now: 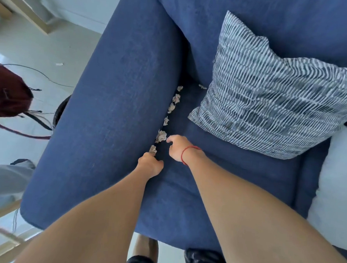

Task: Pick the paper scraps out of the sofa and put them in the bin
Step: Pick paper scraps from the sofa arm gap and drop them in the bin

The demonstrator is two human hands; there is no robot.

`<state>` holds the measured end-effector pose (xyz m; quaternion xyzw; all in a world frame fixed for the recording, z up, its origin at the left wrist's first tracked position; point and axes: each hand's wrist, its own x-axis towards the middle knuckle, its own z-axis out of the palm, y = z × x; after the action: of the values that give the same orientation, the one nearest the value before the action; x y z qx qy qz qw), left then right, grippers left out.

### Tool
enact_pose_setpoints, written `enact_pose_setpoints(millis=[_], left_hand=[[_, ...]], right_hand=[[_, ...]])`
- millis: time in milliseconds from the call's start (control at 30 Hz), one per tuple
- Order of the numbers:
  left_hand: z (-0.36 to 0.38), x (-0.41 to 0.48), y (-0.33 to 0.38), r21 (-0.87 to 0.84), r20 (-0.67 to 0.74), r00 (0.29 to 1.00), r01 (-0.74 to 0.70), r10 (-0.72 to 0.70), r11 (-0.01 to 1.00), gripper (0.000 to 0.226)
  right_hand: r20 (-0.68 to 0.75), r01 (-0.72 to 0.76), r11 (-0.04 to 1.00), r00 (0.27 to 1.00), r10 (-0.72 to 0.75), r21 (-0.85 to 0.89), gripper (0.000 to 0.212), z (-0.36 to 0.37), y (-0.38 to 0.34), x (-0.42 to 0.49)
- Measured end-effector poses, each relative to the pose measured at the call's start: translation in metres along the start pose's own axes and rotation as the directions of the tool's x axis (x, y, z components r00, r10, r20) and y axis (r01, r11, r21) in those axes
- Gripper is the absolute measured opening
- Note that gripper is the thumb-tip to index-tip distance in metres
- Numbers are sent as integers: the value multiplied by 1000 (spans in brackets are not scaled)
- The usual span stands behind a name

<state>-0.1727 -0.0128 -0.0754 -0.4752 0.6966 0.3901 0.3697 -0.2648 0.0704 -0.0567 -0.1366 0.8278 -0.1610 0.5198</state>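
Where crumpled paper scraps line woven sofa, curled left hand

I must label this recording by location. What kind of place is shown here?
Probably a home living room. A blue fabric sofa carries a striped cushion, crumpled paper scraps lie in the gap beside its armrest, and a pale tiled floor shows at the left.
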Motion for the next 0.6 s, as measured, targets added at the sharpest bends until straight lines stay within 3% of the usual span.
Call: enact_pose_setpoints(millis=[300, 600], left_hand=[[18, 31, -37, -57, 24, 1000, -11, 13, 998, 65], [24, 52, -49, -6, 94, 996, 1, 0, 1000, 66]], right_hand=[[118, 63, 995, 992, -53, -80, 53, 34, 6, 34], [191, 152, 965, 975, -111, -215, 53, 49, -7, 58]])
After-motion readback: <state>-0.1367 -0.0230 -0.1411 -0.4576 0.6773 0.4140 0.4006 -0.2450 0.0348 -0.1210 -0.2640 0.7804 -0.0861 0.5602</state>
